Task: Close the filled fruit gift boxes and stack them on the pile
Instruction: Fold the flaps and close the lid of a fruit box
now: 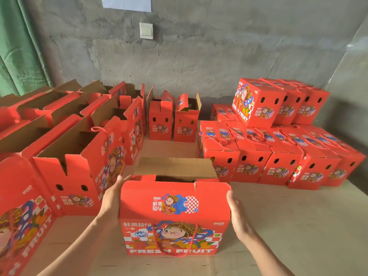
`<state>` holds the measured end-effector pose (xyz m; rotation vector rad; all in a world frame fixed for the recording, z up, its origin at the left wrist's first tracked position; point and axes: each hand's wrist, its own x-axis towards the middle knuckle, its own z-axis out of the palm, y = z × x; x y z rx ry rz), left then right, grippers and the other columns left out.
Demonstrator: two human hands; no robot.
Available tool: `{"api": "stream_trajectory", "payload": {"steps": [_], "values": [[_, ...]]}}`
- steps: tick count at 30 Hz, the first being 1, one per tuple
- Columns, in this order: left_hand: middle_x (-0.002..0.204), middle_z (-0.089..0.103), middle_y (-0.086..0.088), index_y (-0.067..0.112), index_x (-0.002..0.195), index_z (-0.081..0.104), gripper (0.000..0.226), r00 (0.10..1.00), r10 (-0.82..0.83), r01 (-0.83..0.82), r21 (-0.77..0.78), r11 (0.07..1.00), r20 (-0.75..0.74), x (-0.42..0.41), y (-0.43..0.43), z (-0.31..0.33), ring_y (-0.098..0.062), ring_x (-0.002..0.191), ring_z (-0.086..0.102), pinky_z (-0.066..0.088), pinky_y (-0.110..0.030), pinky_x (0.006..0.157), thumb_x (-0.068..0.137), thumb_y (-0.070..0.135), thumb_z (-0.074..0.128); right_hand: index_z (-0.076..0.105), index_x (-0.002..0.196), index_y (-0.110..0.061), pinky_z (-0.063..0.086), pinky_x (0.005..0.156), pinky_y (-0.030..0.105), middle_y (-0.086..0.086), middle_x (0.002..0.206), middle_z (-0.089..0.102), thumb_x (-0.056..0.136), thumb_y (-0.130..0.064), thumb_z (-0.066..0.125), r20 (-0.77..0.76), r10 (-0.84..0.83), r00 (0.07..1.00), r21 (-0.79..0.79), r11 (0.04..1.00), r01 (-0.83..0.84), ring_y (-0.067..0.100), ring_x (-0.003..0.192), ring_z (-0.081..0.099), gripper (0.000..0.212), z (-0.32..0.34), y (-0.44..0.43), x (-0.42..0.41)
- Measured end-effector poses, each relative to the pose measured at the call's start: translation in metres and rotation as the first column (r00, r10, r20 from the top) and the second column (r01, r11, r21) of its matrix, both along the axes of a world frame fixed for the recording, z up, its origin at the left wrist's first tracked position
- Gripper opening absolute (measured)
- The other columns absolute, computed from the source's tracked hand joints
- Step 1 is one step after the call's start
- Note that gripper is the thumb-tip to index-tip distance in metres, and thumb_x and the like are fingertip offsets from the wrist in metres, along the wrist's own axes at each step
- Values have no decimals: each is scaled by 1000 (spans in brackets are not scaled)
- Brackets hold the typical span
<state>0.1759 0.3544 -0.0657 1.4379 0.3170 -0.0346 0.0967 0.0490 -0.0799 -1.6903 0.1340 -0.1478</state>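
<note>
Bracketing the open fruit gift box (pixel 175 218) at six o'clock on the cardboard-covered floor (pixel 278 226) — left hand (pixel 112 198) flat against its side, right hand (pixel 238 214) just beside the other, fingers straight and together, clamping nothing. Steadying it, probably, for closing. Showing red cartoon print, rope handle (pixel 175 242), brown flap (pixel 175 166) upright. Waiting at two o'clock — the closed pile (pixel 278 156).
</note>
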Motion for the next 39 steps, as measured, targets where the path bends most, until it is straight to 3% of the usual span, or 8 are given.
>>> {"api": "stream_trajectory", "payload": {"steps": [2, 4, 7, 11, 16, 22, 32, 39], "values": [[107, 70, 0, 28, 105, 70, 41, 999, -26, 28, -56, 998, 40, -5, 2, 2, -22, 98, 64, 51, -42, 86, 95, 53, 40, 62, 116, -17, 43, 103, 39, 4, 118, 66, 82, -74, 40, 57, -36, 998, -126, 991, 43, 22, 113, 59, 70, 9, 4, 2], [110, 69, 1, 29, 105, 68, 35, 989, -39, 43, -21, 999, 143, -9, 3, 2, -18, 105, 62, 47, -38, 93, 96, 48, 41, 51, 128, -19, 42, 95, 20, -2, 123, 60, 95, -36, 48, 107, -108, 988, -226, 965, 130, 18, 114, 57, 37, 10, 6, 8], [108, 68, 9, 32, 108, 65, 18, 930, -87, 4, 225, 974, 356, -22, 2, -1, -7, 106, 61, 45, -28, 90, 96, 34, 51, 39, 140, -13, 41, 84, 8, 0, 127, 54, 97, -9, 47, 225, -150, 963, -329, 918, 220, 14, 110, 57, 44, 6, 9, 8], [116, 61, 2, 9, 110, 68, 22, 865, -200, -113, 567, 816, 460, -37, -5, -18, -14, 110, 55, 42, -29, 94, 95, 6, 51, 56, 128, -9, 31, 106, 16, 4, 137, 50, 97, -4, 45, 260, -64, 963, -444, 878, 179, 12, 129, 45, 33, 2, 6, 6], [108, 64, -10, 1, 105, 68, 32, 835, -287, -248, 786, 566, 470, -36, -12, -22, -31, 105, 52, 36, -37, 93, 89, 20, 48, 64, 110, 4, 34, 102, 20, 4, 134, 48, 93, 3, 49, 329, -33, 944, -543, 811, 218, 13, 123, 46, 23, -4, 4, 9], [91, 64, -9, 5, 90, 67, 42, 818, -298, -304, 811, 500, 491, -31, -15, -21, -30, 86, 51, 38, -36, 79, 90, 33, 35, 66, 89, 9, 34, 86, 20, 20, 109, 60, 92, 9, 47, 355, -142, 924, -535, 779, 326, 32, 106, 56, 19, -6, 8, 15], [90, 64, -7, 6, 86, 69, 43, 806, -322, -323, 826, 463, 496, -31, -13, -19, -31, 84, 54, 44, -42, 76, 90, 32, 36, 66, 84, 12, 28, 78, -4, 18, 108, 56, 91, 7, 52, 291, -161, 943, -475, 831, 289, 12, 91, 50, 16, -3, 6, 23], [94, 61, -10, 4, 89, 72, 29, 844, -296, -275, 835, 476, 447, -31, -14, -23, -35, 93, 52, 40, -42, 82, 87, 20, 48, 68, 85, 12, 30, 85, 15, 18, 119, 52, 91, 5, 52, 199, -153, 968, -490, 840, 234, 17, 106, 47, 19, 0, 4, 27]]}}
